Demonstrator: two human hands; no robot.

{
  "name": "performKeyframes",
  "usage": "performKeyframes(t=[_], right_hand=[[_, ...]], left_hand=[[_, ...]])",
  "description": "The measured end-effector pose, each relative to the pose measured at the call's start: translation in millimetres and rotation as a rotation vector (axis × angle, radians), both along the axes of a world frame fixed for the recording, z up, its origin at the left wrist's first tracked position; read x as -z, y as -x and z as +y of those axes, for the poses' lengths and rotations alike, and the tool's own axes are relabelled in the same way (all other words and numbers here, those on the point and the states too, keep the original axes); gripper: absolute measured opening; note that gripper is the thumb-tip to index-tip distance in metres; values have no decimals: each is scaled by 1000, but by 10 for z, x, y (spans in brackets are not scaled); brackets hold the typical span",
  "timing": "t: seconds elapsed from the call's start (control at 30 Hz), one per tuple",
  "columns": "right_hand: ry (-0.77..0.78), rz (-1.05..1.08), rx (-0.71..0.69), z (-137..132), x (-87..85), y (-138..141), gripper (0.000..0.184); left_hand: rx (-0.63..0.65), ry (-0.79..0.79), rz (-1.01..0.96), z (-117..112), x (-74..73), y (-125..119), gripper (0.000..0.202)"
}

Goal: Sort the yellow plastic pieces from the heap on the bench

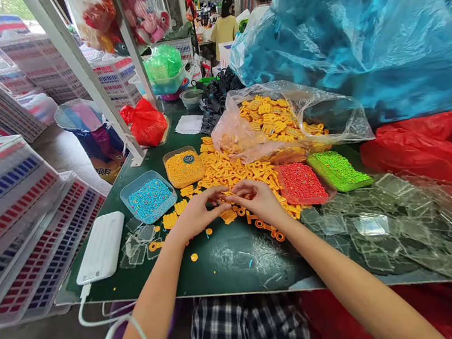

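Note:
Over the near edge of a heap of yellow-orange plastic parts (238, 170), my two hands meet fingertip to fingertip. My left hand (197, 214) is closed in a pinch, thumb and index finger around a small yellow plastic part (228, 192). From the other side, the fingertips of my right hand (261, 202) pinch that same part. Its exact shape is mostly hidden by the fingers. Loose flat pieces and ringed pieces (266, 226) lie just below and beside my hands.
Trays of blue beads (149, 199), yellow beads (181, 167), red beads (302, 181) and green beads (340, 168) surround the heap. Clear plastic pieces (404, 222) cover the right side. A white power bank (100, 247) with a cable lies left. A large blue bag (360, 42) bulges behind.

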State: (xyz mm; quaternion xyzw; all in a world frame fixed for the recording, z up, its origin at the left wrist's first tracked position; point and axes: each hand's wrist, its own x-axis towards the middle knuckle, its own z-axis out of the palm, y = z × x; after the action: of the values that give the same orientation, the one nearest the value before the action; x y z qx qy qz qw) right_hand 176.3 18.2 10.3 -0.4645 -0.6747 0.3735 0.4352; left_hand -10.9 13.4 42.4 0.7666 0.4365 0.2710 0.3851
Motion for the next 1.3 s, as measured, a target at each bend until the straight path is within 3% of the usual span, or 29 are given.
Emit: performKeyframes(t=[0.1,0.23,0.33,0.43,0.57,0.7,0.83,0.93,1.07,1.3], right_hand=[[-38,-80,-18,-22,-30,-31,31],[-219,-525,-100,-72,-91,-103,20],[-303,-771,-154,-124,-79,-78,30],[-359,-869,-137,-166,-7,-8,33],[-398,-901,-158,-172,49,3,9],[-395,-873,-218,-148,-16,-73,28],[-324,-835,-200,-149,-82,-99,12],[-303,-916,-118,-154,-75,-92,32],[-335,-988,-94,-146,-51,-120,22],[-340,-863,-207,-64,-72,-246,21]], left_hand=[[-26,58,-37,15,15,5,34],[-17,-20,109,41,25,69,27],[-52,-94,157,58,21,106,25],[-74,-117,166,78,23,112,23],[-143,-122,190,108,49,112,20],[-112,-77,227,114,75,123,19],[5,-27,157,97,77,135,20],[31,-1,112,88,71,141,16],[102,-25,147,81,86,116,12],[96,-156,303,100,173,-1,11]])
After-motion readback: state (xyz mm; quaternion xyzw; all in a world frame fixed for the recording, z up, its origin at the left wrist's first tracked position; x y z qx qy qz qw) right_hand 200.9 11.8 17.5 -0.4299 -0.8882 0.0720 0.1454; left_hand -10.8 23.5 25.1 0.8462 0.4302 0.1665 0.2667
